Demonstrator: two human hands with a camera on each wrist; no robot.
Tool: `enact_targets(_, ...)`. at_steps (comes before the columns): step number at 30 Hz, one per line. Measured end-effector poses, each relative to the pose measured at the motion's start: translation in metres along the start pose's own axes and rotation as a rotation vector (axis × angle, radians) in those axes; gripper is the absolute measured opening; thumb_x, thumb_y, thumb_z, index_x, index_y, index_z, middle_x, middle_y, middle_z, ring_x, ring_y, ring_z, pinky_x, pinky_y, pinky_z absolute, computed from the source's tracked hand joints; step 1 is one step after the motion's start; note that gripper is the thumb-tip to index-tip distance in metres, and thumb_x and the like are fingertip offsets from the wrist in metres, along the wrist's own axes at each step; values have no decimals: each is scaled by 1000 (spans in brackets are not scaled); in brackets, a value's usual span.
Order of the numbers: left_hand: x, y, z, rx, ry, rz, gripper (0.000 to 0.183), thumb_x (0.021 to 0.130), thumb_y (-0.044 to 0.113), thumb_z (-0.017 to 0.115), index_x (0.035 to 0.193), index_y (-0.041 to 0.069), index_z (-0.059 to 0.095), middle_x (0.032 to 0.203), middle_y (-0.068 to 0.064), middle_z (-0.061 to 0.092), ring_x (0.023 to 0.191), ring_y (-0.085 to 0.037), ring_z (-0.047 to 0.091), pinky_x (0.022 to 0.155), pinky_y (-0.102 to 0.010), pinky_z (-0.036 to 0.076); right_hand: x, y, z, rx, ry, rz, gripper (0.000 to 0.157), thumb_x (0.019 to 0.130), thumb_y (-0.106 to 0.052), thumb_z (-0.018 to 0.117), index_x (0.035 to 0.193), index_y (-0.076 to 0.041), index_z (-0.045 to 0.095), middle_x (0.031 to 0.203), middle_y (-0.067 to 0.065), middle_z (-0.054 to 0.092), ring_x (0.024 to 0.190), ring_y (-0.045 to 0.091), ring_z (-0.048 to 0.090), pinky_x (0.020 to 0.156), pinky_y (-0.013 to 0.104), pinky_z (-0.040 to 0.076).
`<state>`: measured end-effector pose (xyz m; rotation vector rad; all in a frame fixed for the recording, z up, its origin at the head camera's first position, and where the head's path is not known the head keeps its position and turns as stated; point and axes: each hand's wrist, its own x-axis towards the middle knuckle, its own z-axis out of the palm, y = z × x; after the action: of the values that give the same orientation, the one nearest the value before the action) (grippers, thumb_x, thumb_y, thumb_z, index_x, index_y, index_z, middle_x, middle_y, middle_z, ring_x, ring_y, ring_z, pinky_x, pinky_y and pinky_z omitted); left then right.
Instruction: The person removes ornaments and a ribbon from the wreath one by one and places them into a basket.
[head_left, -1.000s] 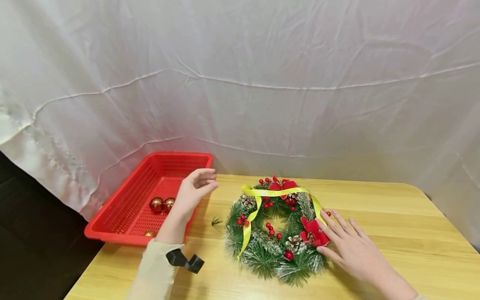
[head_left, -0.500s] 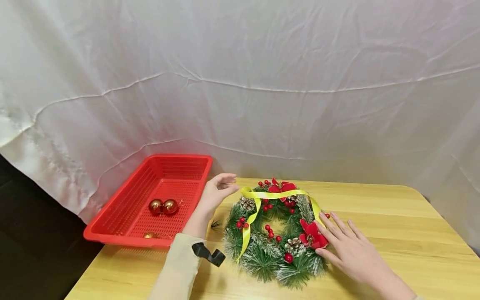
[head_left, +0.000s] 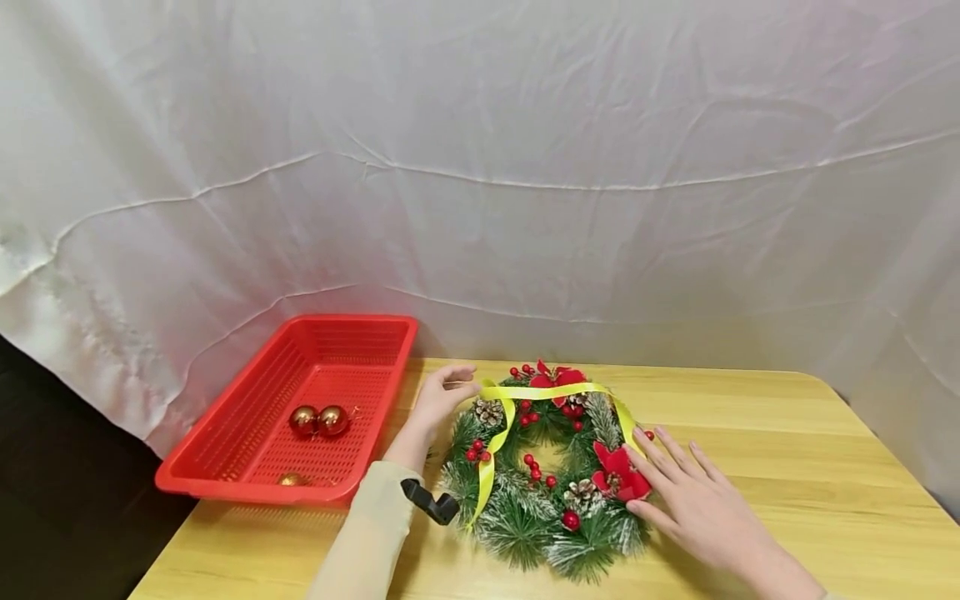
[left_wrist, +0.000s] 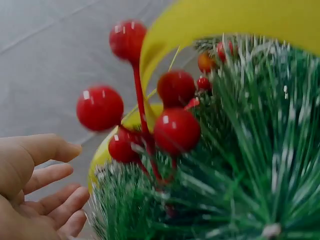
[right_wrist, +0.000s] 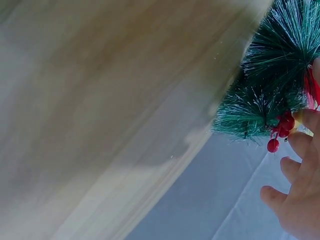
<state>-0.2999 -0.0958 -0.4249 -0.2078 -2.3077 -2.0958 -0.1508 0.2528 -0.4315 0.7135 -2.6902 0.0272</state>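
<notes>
A green frosted Christmas wreath lies on the wooden table, decorated with red berries, pine cones and red fabric flowers. A yellow ribbon is draped across its upper part, with tails hanging down on both sides. Beside the ribbon's upper left bend is my left hand, fingers loosely bent and nothing between them. In the left wrist view its fingertips are close to the ribbon and needles. My right hand rests with spread fingers at the wreath's right edge, by a red flower and the ribbon's right tail.
A red perforated plastic basket stands to the left. Two shiny bronze baubles and a gold bauble lie inside it. Pale cloth hangs behind the table.
My left hand has moved right, from over the basket's edge to the wreath's upper left side by the ribbon. My right hand has stayed on the wreath's right edge.
</notes>
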Motion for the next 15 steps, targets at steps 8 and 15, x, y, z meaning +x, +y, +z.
enact_targets(8,5,-14,-2,-56,-57,-31,47,84,6,70,128,-3,55,130,-25,51,109,-30,56,88,-38,51,0,1,2,-7,24,-11,65,93,-54,51,143,-13,45,153,9,31,145,21,4,115,38,-6)
enact_targets(15,10,-18,-2,-33,-138,-26,46,86,7,70,130,1,57,131,-17,56,108,-27,58,90,-37,49,1,1,2,-7,15,-10,65,93,-54,50,143,-13,45,153,8,30,145,21,3,115,38,-7)
